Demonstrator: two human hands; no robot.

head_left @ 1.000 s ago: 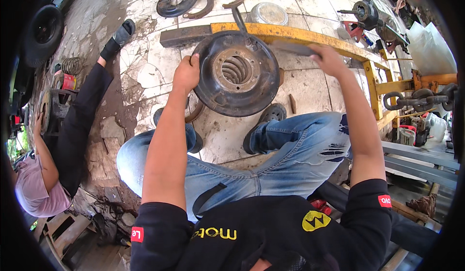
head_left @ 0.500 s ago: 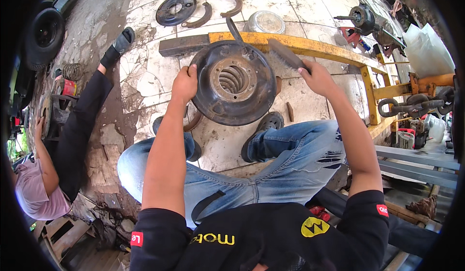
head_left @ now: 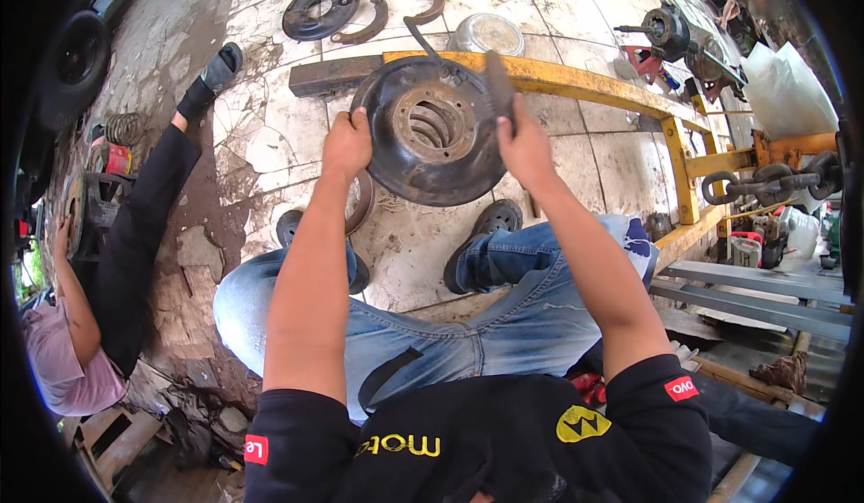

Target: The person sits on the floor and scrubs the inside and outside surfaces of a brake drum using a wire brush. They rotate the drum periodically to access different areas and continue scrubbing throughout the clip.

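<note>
Over the middle of the tiled floor, a black drum-brake backing plate overlaps the yellow steel beam near the beam's left end. The left hand is closed on the plate's left rim. The right hand grips the lower end of a wire brush, blurred over the plate's right edge; I cannot tell whether the bristles touch. A rusty coil spring shows through the plate's centre hole. Toward the floor's far edge lie a second backing plate, two curved brake shoes and a round metal pan, the pan just beyond the beam. The wearer's black shirt bears yellow chest lettering and a yellow shield-shaped emblem; its sleeves carry red tags with white letters
</note>
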